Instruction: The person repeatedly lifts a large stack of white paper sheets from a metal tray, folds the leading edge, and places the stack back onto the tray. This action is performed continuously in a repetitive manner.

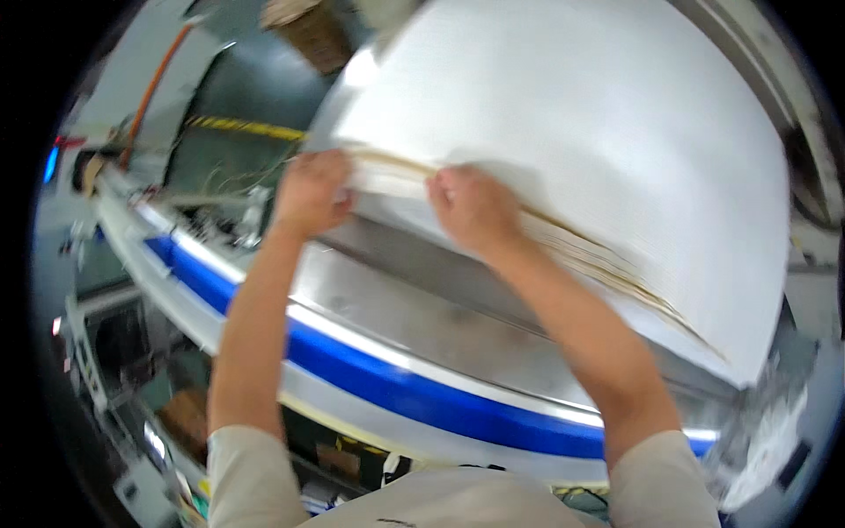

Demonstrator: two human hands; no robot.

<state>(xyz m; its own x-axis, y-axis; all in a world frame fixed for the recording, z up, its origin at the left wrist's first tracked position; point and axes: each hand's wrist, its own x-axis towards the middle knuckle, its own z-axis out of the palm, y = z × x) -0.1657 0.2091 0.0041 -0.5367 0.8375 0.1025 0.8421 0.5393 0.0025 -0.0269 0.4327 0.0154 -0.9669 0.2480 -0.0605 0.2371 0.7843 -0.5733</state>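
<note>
A broad white sheet (pixel 572 114) spreads over the far side of a metal worktable. Along its near edge run several thin layers with brownish edges (pixel 607 268), fanned slightly apart toward the right; whether they are paper or cloth I cannot tell. My left hand (pixel 312 195) is closed at the left end of this edge, its fingers curled around it. A short way to the right, my right hand (pixel 475 209) is closed too, pinching the same edge between thumb and fingers. The layers inside both grips are mostly hidden by the fingers.
The bare metal tabletop (pixel 414 308) lies nearest me, bordered by a blue strip (pixel 378 380). A cardboard box (pixel 310 33) stands on the floor beyond, near yellow-black tape (pixel 246 128). Clear plastic film (pixel 757 440) hangs at the right end. Small metal parts (pixel 229 224) are at left.
</note>
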